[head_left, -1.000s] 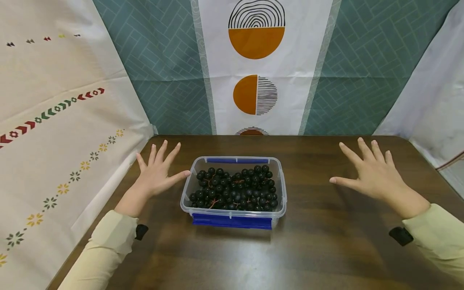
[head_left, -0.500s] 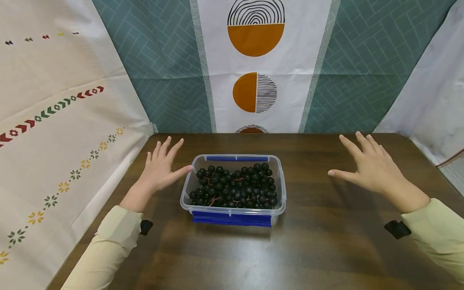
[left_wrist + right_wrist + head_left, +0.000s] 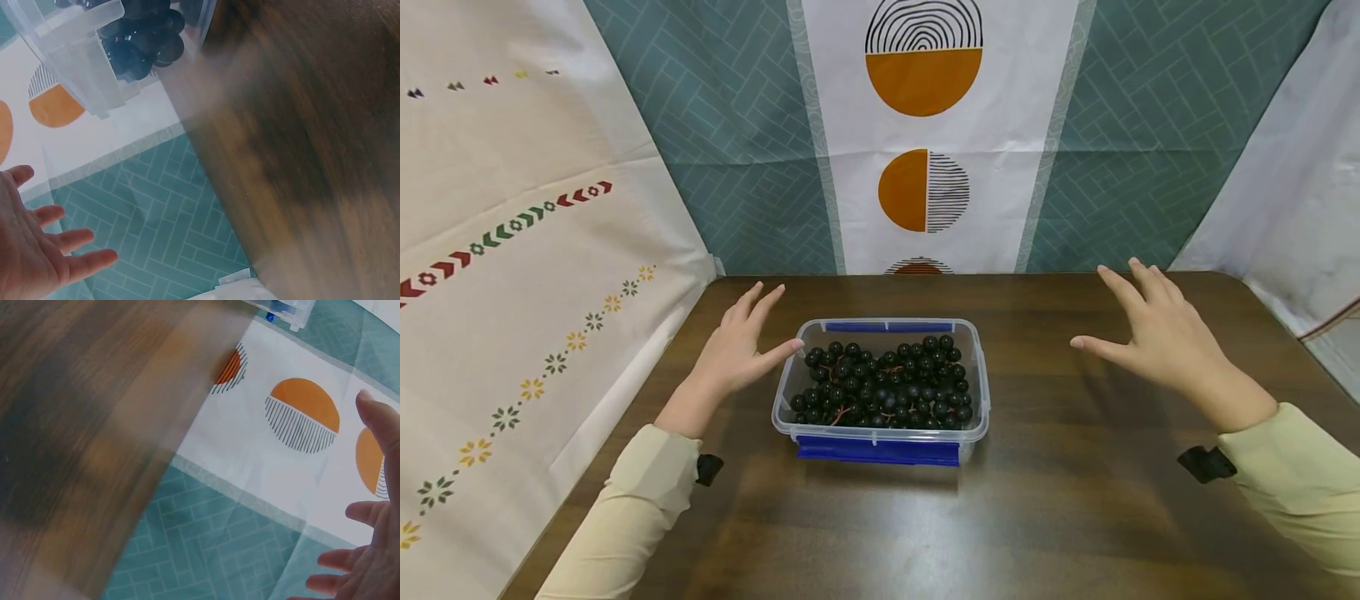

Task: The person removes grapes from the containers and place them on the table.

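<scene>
Grapes (image 3: 887, 390) near left grip (image 3: 736, 348); right grip (image 3: 1165, 337) apart.

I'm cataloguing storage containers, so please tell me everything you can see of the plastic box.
The box is rectangular with rounded corners, of clear, plastic-looking material, with a blue strip along the front and another along the back. It sits upright on the brown table, holding many dark grapes with thin stems showing. The left hand is close to its left side; whether it touches the rim, I can't tell. Nor can I tell whether a clear lid is on.
</scene>
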Motion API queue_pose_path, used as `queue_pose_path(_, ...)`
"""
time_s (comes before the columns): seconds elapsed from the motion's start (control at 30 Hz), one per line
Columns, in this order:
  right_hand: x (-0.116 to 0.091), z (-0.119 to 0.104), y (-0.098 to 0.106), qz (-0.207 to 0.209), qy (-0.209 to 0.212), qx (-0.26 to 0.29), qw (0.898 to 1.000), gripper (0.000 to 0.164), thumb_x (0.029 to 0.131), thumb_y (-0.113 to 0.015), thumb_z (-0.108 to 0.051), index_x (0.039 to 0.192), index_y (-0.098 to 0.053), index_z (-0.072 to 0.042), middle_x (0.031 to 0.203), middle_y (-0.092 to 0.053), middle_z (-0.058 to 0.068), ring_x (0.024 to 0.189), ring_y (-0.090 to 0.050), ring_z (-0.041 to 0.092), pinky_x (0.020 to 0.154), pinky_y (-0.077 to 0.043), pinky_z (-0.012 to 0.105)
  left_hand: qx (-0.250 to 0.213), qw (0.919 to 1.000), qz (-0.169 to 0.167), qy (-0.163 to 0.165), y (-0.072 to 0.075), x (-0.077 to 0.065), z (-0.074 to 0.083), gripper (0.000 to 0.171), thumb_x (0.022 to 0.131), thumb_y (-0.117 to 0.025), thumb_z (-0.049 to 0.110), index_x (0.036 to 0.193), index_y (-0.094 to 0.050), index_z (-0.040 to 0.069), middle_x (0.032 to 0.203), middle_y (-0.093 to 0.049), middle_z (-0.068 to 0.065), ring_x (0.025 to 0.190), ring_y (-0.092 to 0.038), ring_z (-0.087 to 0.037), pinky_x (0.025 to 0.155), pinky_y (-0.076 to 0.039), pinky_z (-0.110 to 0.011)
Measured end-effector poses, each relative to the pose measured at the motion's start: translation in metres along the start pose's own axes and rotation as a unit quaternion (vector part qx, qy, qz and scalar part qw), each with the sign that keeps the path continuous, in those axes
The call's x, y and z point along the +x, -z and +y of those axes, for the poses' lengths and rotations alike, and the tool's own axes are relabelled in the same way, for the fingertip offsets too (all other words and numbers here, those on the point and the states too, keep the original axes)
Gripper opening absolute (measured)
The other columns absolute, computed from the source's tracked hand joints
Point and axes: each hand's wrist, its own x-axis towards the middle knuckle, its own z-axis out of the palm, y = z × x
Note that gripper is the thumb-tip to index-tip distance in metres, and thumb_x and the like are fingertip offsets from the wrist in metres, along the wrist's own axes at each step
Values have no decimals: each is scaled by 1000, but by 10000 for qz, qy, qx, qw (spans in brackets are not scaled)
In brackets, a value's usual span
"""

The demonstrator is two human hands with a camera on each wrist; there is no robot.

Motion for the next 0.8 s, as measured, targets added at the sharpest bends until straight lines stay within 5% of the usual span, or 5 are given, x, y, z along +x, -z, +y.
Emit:
queue_pose_path(0.43, 1, -17, -1, 310, 88, 433, 9985, 89, 77, -74, -49, 145, -35, -7, 148, -25, 31, 131, -26, 55, 97, -26, 72, -312, 9986, -374, 208, -5, -1, -3, 83, 87, -57, 57, 152, -21, 21, 156, -15, -18, 138, -22, -48, 94, -33, -71)
queue_pose_path(0.8, 4, -40, -4, 802, 553, 852, 9916, 78, 77, -77, -39, 138, -45, -4, 135, -48, 24, 122, -41, 46, 94, -36, 63, -688, 9968, -384, 128, -8, 0, -4, 81, 88, -61, 52, 151, -22, 20, 154, -18, -22, 138, -25, -44, 101, -31, -66)
